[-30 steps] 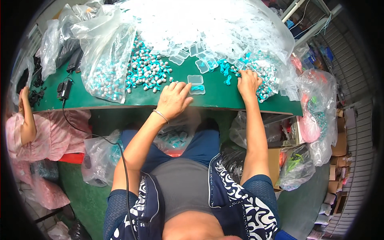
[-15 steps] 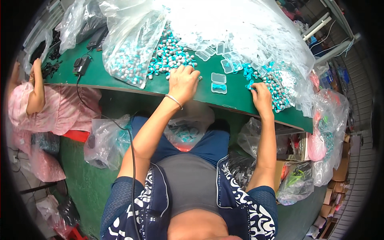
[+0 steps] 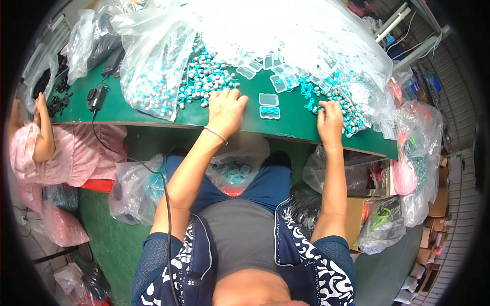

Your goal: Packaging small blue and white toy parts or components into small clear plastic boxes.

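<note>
My left hand (image 3: 226,109) is over the table's front edge, fingers curled down beside a heap of small grey-and-teal plugs (image 3: 206,76). What its fingertips hold is hidden. My right hand (image 3: 331,122) has its fingers bent together at the left side of a second heap of grey plugs (image 3: 352,120), close to some teal looped pieces (image 3: 307,89). Anything pinched there is too small to make out. Between both hands a small clear plastic case (image 3: 269,112) lies with its lid folded back and a teal bundle in its base.
Clear empty cases (image 3: 248,70) spread across the back of the green table (image 3: 168,119). A big clear bag of plugs (image 3: 148,86) stands left, near a small black device (image 3: 96,97) with a cable. Another person's arm (image 3: 45,132) is at far left. Bags hang at right.
The view has shifted slightly, so the table sits a little further left. My right fingers have come away from a teal loop. My left hand stays beside the plug heap.
</note>
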Available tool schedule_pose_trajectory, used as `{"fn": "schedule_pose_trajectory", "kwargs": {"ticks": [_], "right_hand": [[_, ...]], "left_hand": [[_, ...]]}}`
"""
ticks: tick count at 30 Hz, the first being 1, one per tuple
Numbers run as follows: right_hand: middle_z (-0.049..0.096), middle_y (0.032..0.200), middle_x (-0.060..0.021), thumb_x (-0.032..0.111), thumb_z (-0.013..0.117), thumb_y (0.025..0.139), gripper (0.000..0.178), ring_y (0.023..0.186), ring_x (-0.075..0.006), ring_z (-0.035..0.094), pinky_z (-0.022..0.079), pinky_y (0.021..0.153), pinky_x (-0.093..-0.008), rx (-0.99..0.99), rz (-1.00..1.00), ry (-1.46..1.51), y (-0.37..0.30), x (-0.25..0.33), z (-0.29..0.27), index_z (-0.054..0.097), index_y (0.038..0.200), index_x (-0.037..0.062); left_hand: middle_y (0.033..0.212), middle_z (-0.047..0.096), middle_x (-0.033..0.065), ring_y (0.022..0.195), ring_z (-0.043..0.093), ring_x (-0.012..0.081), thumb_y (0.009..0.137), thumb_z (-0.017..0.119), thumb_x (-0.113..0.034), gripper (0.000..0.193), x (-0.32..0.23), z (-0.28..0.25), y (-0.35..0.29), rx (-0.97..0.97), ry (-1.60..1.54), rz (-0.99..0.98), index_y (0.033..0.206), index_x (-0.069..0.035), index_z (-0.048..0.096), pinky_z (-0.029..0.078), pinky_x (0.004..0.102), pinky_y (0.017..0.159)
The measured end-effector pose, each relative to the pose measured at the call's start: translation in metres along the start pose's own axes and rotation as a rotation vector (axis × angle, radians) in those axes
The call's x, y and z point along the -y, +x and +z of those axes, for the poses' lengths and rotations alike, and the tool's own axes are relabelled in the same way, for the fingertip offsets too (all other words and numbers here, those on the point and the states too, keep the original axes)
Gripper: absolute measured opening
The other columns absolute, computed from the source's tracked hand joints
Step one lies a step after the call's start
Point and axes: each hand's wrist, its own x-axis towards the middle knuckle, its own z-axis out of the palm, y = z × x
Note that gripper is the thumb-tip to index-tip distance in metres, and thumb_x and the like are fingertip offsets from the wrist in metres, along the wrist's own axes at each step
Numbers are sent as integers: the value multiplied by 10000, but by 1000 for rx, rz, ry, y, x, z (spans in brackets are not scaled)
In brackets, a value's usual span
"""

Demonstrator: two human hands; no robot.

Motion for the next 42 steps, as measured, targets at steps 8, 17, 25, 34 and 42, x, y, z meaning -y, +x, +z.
{"fn": "schedule_pose_trajectory", "kwargs": {"ticks": [8, 17, 25, 34, 42], "right_hand": [[586, 940, -129, -36, 689, 773, 251, 898, -318, 614, 510, 748, -421, 206, -23, 46, -26, 44, 12, 644, 1013, 21], [641, 897, -129, -41, 684, 783, 218, 815, -298, 636, 511, 723, -390, 221, 122, 279, -29, 29, 15, 640, 988, 21], [660, 916, -104, 5, 716, 776, 204, 802, -279, 626, 501, 718, -399, 213, 155, 194, -31, 27, 16, 646, 964, 42], [659, 849, -46, 128, 750, 771, 110, 851, -251, 630, 468, 740, -387, 209, 246, 189, -26, 35, 16, 692, 858, 96], [637, 854, 3, 155, 758, 764, 104, 857, -214, 610, 391, 819, -388, 144, -103, 121, -4, 71, 34, 697, 847, 148]], "left_hand": [[898, 608, 81, 879, 617, 283, 776, 616, -73, 133, -11, -6, -1, 163, -95, 1, 888, -83, 688, 483, 404, 765], [890, 617, 103, 858, 631, 306, 780, 688, -85, 142, -16, 17, -8, 37, -388, -184, 922, -91, 683, 523, 411, 725], [827, 622, 107, 824, 627, 299, 775, 728, -129, 105, -22, 18, -8, -5, -279, -287, 845, -70, 676, 500, 422, 711], [817, 623, 91, 783, 628, 299, 766, 734, -139, 94, -22, 15, -7, -68, -349, -228, 803, -77, 674, 498, 422, 682], [829, 617, 72, 766, 627, 286, 769, 731, -124, 103, -42, 17, 6, -15, -359, -15, 856, -97, 683, 469, 406, 660]]}}
